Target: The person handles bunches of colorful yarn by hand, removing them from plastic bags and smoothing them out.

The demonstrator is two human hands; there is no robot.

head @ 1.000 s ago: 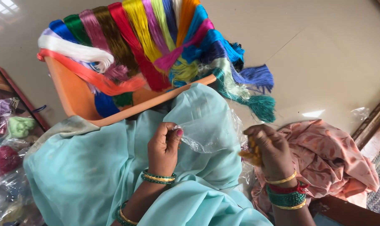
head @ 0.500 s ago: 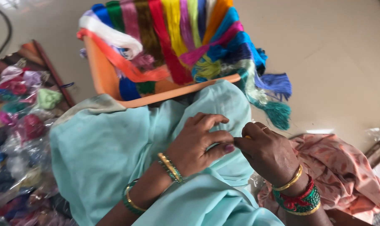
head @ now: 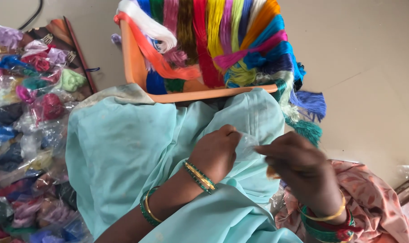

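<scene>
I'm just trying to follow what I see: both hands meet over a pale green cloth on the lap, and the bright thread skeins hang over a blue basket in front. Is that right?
Not quite: the basket is orange, not blue, as the head view shows. The rest holds: the left hand and right hand meet over the pale green cloth, and the bright thread skeins hang over the basket in front.

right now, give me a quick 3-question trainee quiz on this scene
1. True or false: the orange plastic basket holds skeins of thread in many colours.
2. What do the left hand and right hand pinch between them?
A. small clear plastic bag
B. scissors
C. wooden spool
3. On which side of the pale green fabric lie the clear packets of coloured thread?

Key: 1 true; 2 A; 3 the person's left.
</scene>
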